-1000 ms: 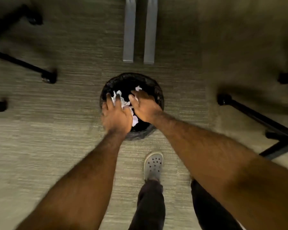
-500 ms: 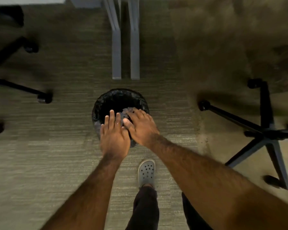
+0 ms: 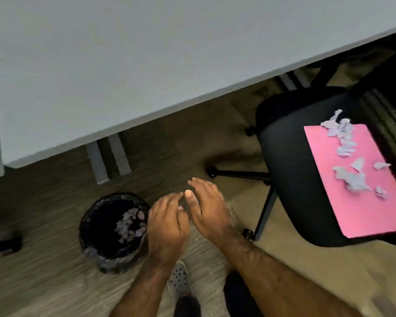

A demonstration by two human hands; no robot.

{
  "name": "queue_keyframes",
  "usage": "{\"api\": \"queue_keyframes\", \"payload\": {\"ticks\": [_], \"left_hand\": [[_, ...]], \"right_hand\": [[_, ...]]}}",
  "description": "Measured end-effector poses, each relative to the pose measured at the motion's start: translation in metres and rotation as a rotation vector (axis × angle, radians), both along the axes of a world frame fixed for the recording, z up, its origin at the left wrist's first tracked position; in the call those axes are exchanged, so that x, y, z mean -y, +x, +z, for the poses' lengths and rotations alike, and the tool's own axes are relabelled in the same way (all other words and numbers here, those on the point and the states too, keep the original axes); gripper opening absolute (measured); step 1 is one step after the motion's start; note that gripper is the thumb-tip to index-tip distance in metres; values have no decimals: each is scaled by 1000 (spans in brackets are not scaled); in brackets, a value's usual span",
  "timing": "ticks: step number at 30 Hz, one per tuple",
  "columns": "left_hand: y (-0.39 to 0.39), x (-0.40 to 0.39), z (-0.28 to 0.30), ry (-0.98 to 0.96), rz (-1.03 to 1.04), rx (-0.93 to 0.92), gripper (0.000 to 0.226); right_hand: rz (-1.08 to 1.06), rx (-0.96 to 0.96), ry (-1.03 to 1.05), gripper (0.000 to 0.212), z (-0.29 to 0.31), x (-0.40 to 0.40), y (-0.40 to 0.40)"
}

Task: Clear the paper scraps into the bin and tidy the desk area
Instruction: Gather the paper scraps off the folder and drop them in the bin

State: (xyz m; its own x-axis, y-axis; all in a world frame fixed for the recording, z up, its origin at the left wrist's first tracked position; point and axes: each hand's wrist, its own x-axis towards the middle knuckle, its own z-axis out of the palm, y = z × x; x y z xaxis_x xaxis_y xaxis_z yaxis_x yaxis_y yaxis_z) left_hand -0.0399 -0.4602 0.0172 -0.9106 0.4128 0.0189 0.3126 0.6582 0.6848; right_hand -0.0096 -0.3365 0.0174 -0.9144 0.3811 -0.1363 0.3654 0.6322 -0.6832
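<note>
A round black bin (image 3: 90,239) with a dark liner stands on the carpet at lower left, and pale paper scraps (image 3: 130,224) lie inside it. My left hand (image 3: 167,227) hovers just right of the bin's rim, fingers loosely curled, holding nothing. My right hand (image 3: 207,208) is beside it, fingers spread and empty. On the right, a pink sheet (image 3: 364,202) rests on a black office chair seat (image 3: 290,175), with several torn paper scraps (image 3: 348,156) scattered on it.
A large white desk (image 3: 124,65) fills the upper frame, its grey legs (image 3: 108,159) standing behind the bin. The chair's black base and castors (image 3: 247,177) spread over the carpet. My grey clog (image 3: 180,282) is below the hands. Another castor (image 3: 9,242) sits far left.
Both hands have come up out of the bin and moved to its right, leaving the scraps inside. My view has swung up and right, bringing the desk and chair with the pink sheet into sight.
</note>
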Motion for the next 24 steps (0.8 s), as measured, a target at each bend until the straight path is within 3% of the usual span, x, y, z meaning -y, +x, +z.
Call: {"api": "queue_keyframes", "payload": {"ticks": [13, 16, 20, 24], "left_hand": [[27, -193, 62, -8, -425, -38, 40], [34, -232, 61, -47, -493, -42, 44], [34, -284, 50, -118, -602, -56, 52], [26, -346, 27, -226, -670, -34, 66]], "right_hand": [[-632, -116, 133, 62, 58, -179, 98], [-872, -57, 177, 61, 51, -223, 115], [-1193, 95, 116, 80, 30, -281, 139], [-1334, 227, 48, 96, 0, -326, 159]]}}
